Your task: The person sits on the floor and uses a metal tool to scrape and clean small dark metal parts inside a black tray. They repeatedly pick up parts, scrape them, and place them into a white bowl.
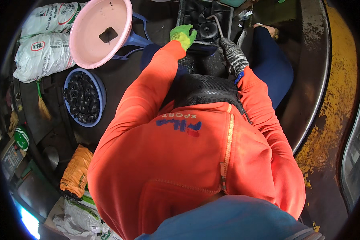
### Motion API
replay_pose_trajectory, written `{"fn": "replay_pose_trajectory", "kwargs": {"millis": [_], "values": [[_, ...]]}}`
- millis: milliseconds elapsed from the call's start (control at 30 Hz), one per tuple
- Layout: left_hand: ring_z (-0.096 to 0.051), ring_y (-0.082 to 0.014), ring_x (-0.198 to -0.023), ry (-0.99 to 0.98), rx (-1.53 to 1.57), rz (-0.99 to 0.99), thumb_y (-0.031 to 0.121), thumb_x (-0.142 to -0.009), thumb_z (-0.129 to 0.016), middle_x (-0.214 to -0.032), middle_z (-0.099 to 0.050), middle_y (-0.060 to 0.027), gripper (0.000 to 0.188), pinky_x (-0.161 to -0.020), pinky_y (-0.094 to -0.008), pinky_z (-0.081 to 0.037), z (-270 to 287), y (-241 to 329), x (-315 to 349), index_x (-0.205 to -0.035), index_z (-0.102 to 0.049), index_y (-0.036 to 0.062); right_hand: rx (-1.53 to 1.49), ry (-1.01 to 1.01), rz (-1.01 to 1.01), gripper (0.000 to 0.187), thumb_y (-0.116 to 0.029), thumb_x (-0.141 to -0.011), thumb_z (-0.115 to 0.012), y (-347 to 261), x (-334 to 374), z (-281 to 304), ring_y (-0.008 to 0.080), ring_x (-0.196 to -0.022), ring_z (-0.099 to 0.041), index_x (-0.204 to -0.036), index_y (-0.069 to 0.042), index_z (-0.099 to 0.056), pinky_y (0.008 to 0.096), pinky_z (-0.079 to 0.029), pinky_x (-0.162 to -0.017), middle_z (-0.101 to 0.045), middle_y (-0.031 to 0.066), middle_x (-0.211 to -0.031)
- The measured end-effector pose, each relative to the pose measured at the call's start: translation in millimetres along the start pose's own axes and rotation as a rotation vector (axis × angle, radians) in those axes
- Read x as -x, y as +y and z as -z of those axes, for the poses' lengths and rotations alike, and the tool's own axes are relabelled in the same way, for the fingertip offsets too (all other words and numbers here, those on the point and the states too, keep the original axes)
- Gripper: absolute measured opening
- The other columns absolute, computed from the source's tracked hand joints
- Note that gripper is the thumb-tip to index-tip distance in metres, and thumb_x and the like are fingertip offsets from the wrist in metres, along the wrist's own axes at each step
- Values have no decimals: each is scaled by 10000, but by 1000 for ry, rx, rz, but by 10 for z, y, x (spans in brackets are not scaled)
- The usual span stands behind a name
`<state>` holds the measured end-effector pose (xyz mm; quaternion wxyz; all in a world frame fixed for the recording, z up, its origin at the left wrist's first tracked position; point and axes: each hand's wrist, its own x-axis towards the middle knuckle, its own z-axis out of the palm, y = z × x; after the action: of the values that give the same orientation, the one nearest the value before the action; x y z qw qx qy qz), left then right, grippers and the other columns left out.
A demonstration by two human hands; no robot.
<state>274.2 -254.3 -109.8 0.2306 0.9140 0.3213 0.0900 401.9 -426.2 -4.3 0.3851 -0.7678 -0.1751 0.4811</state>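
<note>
From here, the right hand (233,55), gloved in striped grey-and-black knit, is gripping a bent grey metal rod (217,25) over a dark rectangular tray (231,20) of rounded black parts (207,30); the left hand (183,37), gloved yellow-green, is lying by its left edge, grip unclear to me.

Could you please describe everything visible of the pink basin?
The pink basin is round, smooth like plastic, its rim partly cut off by the picture's top edge. It sits left of the left hand, apparently on a blue stool, beside white sacks. Inside are a dark angular shape and small specks; whether it holds water is unclear. Neither the left hand nor the right hand touches it.
</note>
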Motion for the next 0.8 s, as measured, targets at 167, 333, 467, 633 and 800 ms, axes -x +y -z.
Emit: {"fn": "replay_pose_trajectory", "kwargs": {"millis": [167,333,467,633,800], "values": [[-542,-310,-1074,-527,-374,296,520,-809,-446,-1151,-594,-79,515,-893,-474,-368,-129,411,-419,-1151,-596,166,322,-55,353,248,-222,-893,-427,-50,-20,-10,185,-688,-560,-995,-53,-577,307,-446,-593,-589,103,-852],[-534,-283,-1103,-653,-324,424,479,-760,-548,-1171,-589,-42,451,-886,-485,-364,-81,422,-561,-1093,-636,188,-75,-75,-29,316,-382,-883,-427,10,-43,-15,135,-458,-447,-886,-95,-558,291,-383,-443,-490,20,-596],[-537,-322,-1078,-104,6,421,525,-597,-701,-1113,-609,-96,630,-889,-441,-402,54,295,-300,-1109,-617,168,276,75,300,427,-434,-899,-370,104,-44,24,190,-577,-526,-948,-53,-557,330,-429,-555,-536,89,-673],[-585,-294,-904,216,83,101,437,-507,-749,-938,-640,-119,563,-848,-408,-429,100,250,-20,-987,-652,159,537,52,408,433,-383,-917,-347,251,-55,0,332,-1002,-504,-1127,-40,-507,390,-386,-876,-543,189,-1049],[-570,-295,-882,309,65,193,407,-520,-756,-944,-623,-103,525,-775,-412,-443,42,88,7,-960,-646,143,588,0,295,537,-464,-922,-306,353,-209,-228,339,-1176,-424,-1227,-48,-455,382,-325,-988,-471,204,-1239]]}}
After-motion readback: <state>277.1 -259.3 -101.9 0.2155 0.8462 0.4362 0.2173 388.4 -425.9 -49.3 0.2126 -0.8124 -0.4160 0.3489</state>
